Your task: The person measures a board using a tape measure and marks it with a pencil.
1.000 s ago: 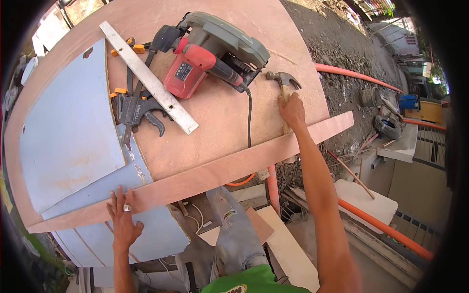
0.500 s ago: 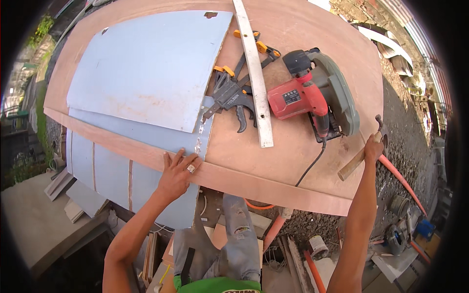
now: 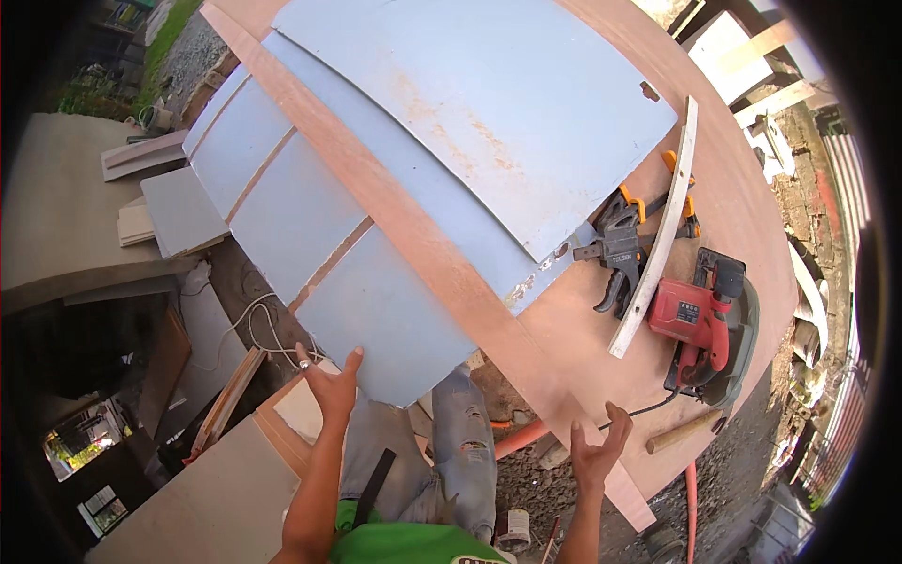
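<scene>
My left hand (image 3: 329, 383) is open and holds nothing, its ringed finger and thumb spread at the near edge of a light-blue sheet (image 3: 385, 315). Whether it touches the sheet I cannot tell. A long, thin plywood strip (image 3: 404, 216) lies across the blue sheets. Beside the strip's near end is my right hand (image 3: 598, 449), also open, thumb and fingers apart. To its right a hammer (image 3: 683, 432) rests on the plywood top, its wooden handle showing and its head hardly visible. A red circular saw (image 3: 691, 310) sits behind the hammer, with its dark cord trailing toward my right hand.
Dark bar clamps (image 3: 618, 246) with orange pads lie beside a pale straight bar (image 3: 658, 235) on the plywood top (image 3: 752, 207). Another blue sheet (image 3: 526, 103) is stacked farther back. At lower left are board offcuts (image 3: 193, 209) and a loose white cable (image 3: 268, 329). An orange pipe (image 3: 522, 438) runs below the table.
My view has swung left. My left hand has come off the plywood strip to the blue sheet's near edge. My right hand has let go of the hammer, which lies by the saw.
</scene>
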A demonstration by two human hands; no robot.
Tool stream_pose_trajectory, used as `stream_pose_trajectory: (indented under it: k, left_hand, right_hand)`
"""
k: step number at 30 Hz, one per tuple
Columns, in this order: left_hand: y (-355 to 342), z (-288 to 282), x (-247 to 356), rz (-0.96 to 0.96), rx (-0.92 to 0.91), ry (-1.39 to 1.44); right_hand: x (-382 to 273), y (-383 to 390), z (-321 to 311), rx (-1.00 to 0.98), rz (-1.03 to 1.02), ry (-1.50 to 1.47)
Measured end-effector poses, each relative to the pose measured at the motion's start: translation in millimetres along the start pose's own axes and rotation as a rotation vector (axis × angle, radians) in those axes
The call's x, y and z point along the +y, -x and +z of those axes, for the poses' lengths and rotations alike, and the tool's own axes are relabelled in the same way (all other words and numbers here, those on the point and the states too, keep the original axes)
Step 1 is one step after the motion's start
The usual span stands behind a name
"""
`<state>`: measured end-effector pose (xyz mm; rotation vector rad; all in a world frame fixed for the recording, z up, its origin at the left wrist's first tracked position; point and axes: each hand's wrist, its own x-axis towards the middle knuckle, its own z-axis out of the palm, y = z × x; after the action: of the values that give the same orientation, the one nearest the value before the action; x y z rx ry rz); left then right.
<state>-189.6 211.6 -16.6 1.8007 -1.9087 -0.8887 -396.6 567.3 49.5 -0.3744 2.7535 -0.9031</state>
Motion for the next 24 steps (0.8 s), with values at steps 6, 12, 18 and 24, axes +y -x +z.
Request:
stream_pose_trajectory:
  k: [6,12,18,24]
  left_hand:
    - [1.0,12.7,6.2,-0.465,-0.326,0.603]
    - [2.8,12.2,4.6,-0.34,-0.27,0.555]
    - [-0.6,13.3,3.1,-0.371,-0.291,0.557]
    - [1.5,16.0,4.4,-0.354,-0.275,0.485]
  right_hand:
    - [-55.2,-51.4,72.8,-0.405,-0.075,0.315]
    - [-62.5,-67.0,75.4,-0.577,-0.045,0.285]
    - [-71.1,-86.9,50.8,-0.499,-0.141,0.218]
    - [-79.8,-117.0,19.9,-0.438,-0.201,0.225]
